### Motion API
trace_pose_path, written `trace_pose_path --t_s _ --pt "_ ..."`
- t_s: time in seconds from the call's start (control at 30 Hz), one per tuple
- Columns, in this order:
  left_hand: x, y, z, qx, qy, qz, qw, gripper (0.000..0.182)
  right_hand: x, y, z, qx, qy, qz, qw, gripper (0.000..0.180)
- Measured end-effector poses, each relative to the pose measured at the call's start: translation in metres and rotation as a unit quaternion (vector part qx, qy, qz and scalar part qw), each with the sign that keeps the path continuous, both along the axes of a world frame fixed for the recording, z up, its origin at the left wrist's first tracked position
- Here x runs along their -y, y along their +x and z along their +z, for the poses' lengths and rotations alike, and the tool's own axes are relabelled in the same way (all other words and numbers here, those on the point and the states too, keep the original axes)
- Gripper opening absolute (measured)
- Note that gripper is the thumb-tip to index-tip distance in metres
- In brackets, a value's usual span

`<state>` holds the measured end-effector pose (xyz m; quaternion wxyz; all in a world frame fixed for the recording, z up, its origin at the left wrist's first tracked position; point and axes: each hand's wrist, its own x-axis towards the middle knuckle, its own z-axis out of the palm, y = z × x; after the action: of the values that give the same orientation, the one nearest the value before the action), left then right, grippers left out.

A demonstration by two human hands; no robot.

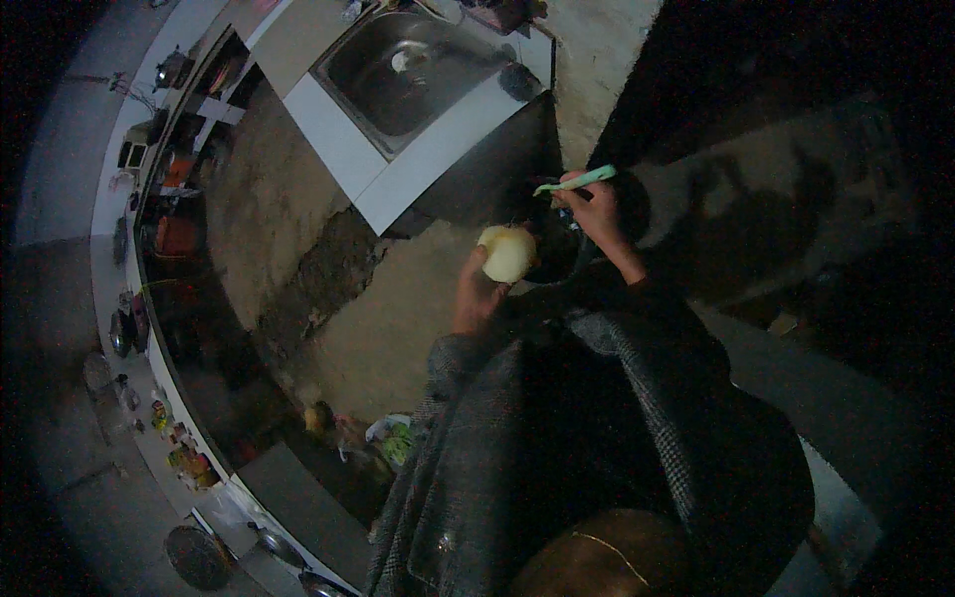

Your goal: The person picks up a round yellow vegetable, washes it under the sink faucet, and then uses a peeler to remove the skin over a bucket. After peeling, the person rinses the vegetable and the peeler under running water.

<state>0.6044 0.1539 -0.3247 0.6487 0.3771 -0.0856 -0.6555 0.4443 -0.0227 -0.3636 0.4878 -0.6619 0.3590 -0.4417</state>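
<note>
A pale, rounded, peeled fruit or vegetable (509, 254) is held in my left hand (477, 291), in front of my body. To its upper right, my right hand (593, 209) grips a peeler or knife with a light green handle (593, 177); the tool's tip points left, apart from the pale piece. Dim light hides the exact kind of tool. Below both hands lies a dark, round container (552, 257), partly covered by my hands and sleeves; its contents are too dark to make out.
A steel sink (351, 97) with a white surround is ahead to the left. A long curved counter (160, 366) with pots and jars runs along the left. A plastic bag with green vegetables (395, 445) lies low near my left side. The right side is very dark.
</note>
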Motion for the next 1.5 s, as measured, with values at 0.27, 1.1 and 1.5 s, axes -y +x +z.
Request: trace_pose_path --t_s 0.27,1.1,1.5 --pt "-0.002 -0.006 0.019 0.032 0.089 0.066 0.993 0.063 -0.011 0.000 0.038 0.034 0.022 0.056 0.998 0.015" --pt "0.026 -0.008 0.032 0.379 0.121 0.034 0.917 0.061 -0.025 0.008 0.031 0.041 0.086 0.007 0.995 0.021" --pt "0.038 -0.015 0.013 0.343 0.069 -0.013 0.937 0.059 -0.011 -0.005 0.024 -0.051 -0.024 0.013 0.998 0.021"
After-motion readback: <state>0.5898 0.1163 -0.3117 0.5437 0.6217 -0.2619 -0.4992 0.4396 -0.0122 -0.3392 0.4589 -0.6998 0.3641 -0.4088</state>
